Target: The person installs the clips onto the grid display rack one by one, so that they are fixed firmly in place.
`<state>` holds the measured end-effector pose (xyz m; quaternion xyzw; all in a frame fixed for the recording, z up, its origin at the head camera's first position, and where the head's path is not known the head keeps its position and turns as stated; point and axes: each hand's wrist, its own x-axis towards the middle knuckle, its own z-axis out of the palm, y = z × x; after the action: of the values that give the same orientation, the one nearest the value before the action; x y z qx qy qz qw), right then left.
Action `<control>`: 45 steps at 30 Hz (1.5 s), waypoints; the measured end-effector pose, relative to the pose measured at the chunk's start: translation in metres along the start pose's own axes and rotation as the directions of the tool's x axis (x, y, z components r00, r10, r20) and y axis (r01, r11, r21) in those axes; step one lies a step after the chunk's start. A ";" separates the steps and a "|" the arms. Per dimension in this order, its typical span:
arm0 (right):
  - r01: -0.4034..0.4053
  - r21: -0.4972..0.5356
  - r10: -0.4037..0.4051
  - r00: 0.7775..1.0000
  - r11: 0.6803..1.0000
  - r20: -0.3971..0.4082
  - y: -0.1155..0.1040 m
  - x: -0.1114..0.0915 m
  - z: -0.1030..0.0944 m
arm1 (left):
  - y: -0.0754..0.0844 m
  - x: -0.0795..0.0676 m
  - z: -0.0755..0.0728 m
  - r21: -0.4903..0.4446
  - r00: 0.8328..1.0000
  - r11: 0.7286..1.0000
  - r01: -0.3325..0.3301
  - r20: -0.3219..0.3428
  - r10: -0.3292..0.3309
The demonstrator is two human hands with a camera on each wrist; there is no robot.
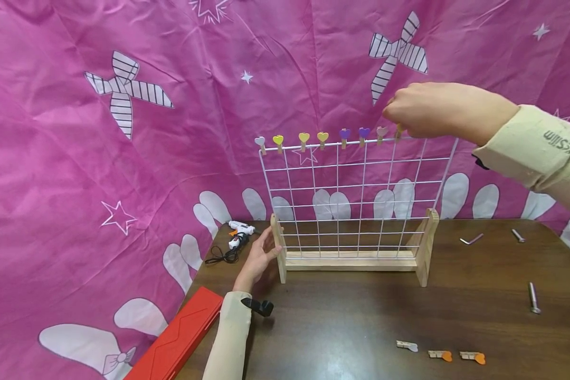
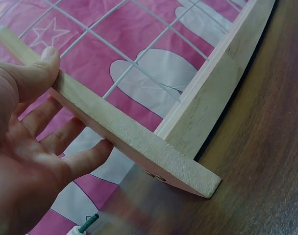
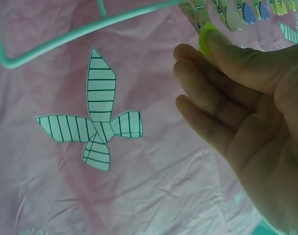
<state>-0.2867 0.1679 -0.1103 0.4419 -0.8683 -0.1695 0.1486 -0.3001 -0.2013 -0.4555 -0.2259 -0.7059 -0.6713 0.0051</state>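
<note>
A white wire grid (image 1: 351,195) stands upright in a wooden stand (image 1: 351,263). Along its top wire is a row of small clothespins with hearts in white, yellow, purple (image 1: 364,133) and pink (image 1: 382,132). At the right end of that row, my right hand (image 1: 439,111) pinches a yellow heart clothespin (image 3: 206,38) between thumb and fingers, its wooden end at the wire. My left hand (image 1: 260,258) holds the stand's left side post (image 2: 110,115), thumb on one face and fingers on the other.
Three clothespins lie on the brown table (image 1: 323,322) at the front: one white (image 1: 407,345), two orange (image 1: 440,355). A glue gun (image 1: 241,228) with a cord sits behind my left hand. A red case (image 1: 180,332) lies left; bolts (image 1: 533,298) and a hex key (image 1: 472,239) lie right.
</note>
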 end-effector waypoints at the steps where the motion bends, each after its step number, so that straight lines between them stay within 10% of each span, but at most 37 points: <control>1: -0.002 0.000 0.002 1.000 1.000 0.005 0.000 0.000 0.001 | 0.000 0.000 0.001 -0.002 1.000 1.000 0.001 0.000 -0.001; 17: -0.149 0.051 0.145 0.987 0.988 0.063 -0.003 -0.006 0.002 | -0.001 -0.001 0.004 0.000 1.000 1.000 0.017 -0.015 -0.017; 24: -0.226 0.118 0.237 0.967 0.967 -0.094 -0.015 -0.038 0.016 | -0.002 0.000 0.003 -0.021 1.000 1.000 0.018 -0.020 -0.019; 33: -0.124 0.211 0.200 0.897 0.970 -0.393 -0.036 -0.083 0.062 | -0.003 0.003 0.003 -0.022 1.000 1.000 0.008 -0.001 -0.008; 45: -0.032 0.415 0.206 0.902 0.909 -0.380 -0.098 -0.120 0.153 | -0.002 0.007 0.003 -0.022 0.999 0.999 0.042 -0.028 -0.042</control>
<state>-0.2109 0.2363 -0.3024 0.4336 -0.8585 0.1187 0.2469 -0.3064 -0.1966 -0.4556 -0.2014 -0.7032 -0.6819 -0.0013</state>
